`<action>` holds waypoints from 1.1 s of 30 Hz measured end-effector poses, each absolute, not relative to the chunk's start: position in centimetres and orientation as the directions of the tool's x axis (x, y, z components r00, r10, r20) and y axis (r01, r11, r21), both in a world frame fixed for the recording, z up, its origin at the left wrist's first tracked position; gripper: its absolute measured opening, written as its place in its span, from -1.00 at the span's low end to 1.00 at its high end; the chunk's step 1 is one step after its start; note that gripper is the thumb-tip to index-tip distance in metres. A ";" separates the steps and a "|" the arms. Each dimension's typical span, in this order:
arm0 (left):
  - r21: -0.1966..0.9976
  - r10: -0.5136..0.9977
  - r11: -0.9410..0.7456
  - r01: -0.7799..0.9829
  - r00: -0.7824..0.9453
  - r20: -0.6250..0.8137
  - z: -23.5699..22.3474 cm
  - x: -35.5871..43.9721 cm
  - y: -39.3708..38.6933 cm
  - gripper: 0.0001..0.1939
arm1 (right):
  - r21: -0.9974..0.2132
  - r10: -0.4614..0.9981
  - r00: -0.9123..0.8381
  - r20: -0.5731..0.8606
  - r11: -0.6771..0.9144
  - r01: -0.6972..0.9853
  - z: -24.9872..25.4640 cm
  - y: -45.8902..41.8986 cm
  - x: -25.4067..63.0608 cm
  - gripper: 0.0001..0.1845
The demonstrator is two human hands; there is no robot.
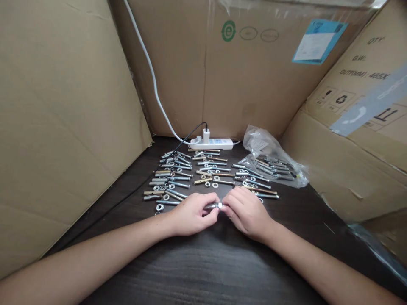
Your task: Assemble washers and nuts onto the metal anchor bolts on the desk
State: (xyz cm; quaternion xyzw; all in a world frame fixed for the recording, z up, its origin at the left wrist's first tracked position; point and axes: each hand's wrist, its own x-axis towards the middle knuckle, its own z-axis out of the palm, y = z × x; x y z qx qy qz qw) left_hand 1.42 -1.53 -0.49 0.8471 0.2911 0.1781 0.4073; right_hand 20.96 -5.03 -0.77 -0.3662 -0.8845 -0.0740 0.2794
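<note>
Silvery metal fastener [219,205] between bare hands [194,214], dark wood-grained tabletop [203,271]

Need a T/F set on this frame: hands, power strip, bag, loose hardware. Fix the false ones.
1. The left hand holds a metal fastener. True.
2. The right hand hangs open, well apart from the fastener. False: its curled fingers are at the fastener's end.
3. A white adapter is plugged into the power strip. True.
4. The clear plastic bag lies left of the power strip in the picture. False: the bag lies to its right.
5. Loose nuts lie among bolts on the table. True.
</note>
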 end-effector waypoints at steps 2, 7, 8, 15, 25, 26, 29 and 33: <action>0.781 0.638 -0.515 0.353 0.767 0.074 -0.6 1.4 -1.6 -0.89 | -0.114 0.625 -0.560 0.543 0.716 0.689 -0.7 -5.1 20.9 -0.71; 0.813 0.647 -0.482 0.326 0.759 0.079 -0.6 1.5 -1.5 -0.91 | -0.208 0.640 -0.513 0.571 0.718 0.664 -0.9 -5.4 21.0 -0.85; 0.819 0.648 -0.473 0.323 0.758 0.076 -0.6 1.5 -1.5 -0.91 | -0.203 0.629 -0.513 0.585 0.725 0.658 -0.9 -5.4 21.0 -0.81; 0.806 0.650 -0.476 0.351 0.758 0.053 -0.7 1.4 -1.4 -0.90 | -0.143 0.592 -0.549 0.590 0.746 0.650 -1.0 -5.3 21.1 -0.83; 0.776 0.646 -0.511 0.370 0.761 0.063 -0.7 1.4 -1.6 -0.90 | -0.184 0.649 -0.553 0.522 0.719 0.671 -0.8 -5.4 20.9 -0.86; 0.777 0.643 -0.511 0.368 0.764 0.061 -0.7 1.4 -1.5 -0.90 | -0.196 0.646 -0.545 0.535 0.722 0.664 -0.8 -5.5 20.9 -0.88; 0.776 0.636 -0.514 0.365 0.770 0.059 -0.8 1.4 -1.4 -0.90 | -0.184 0.611 -0.536 0.583 0.742 0.645 -0.9 -5.5 21.0 -0.79; 0.775 0.646 -0.511 0.372 0.761 0.061 -0.6 1.4 -1.4 -0.90 | -0.101 0.560 -0.577 0.594 0.764 0.637 -1.2 -5.2 21.2 -0.75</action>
